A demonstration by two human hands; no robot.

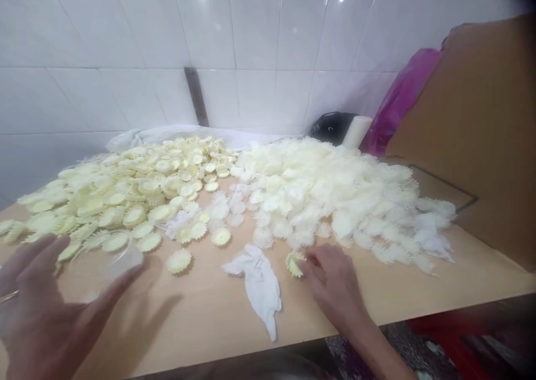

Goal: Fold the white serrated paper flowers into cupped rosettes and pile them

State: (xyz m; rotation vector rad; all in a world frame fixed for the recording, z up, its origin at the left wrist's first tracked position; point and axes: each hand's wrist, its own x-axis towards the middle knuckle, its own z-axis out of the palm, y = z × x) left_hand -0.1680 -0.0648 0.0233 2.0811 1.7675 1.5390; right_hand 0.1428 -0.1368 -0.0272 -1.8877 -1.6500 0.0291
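Note:
My right hand [335, 282] is closed on a small pale yellow disc with a jagged rim [295, 264], pinched between thumb and fingers just over the table. At the left, my left hand [50, 307] is spread, thumb well apart from the fingers. A blurred, translucent whitish piece [125, 261] shows by its thumb tip; I cannot tell whether they touch. Between the hands lie a crumpled white cloth [257, 285] and a single yellow jagged disc [179, 261]. Beyond the left hand spreads a heap of thicker yellow discs [134, 215]. Behind the right hand is a pile of thin whitish jagged discs [310, 193].
The wooden table [201, 324] runs up to a white tiled wall [255, 39]. A cardboard box [469, 139] stands at the right, with a purple plastic bag [404, 100] beside it. At the back are a black bag [333, 127] and a white roll [357, 132].

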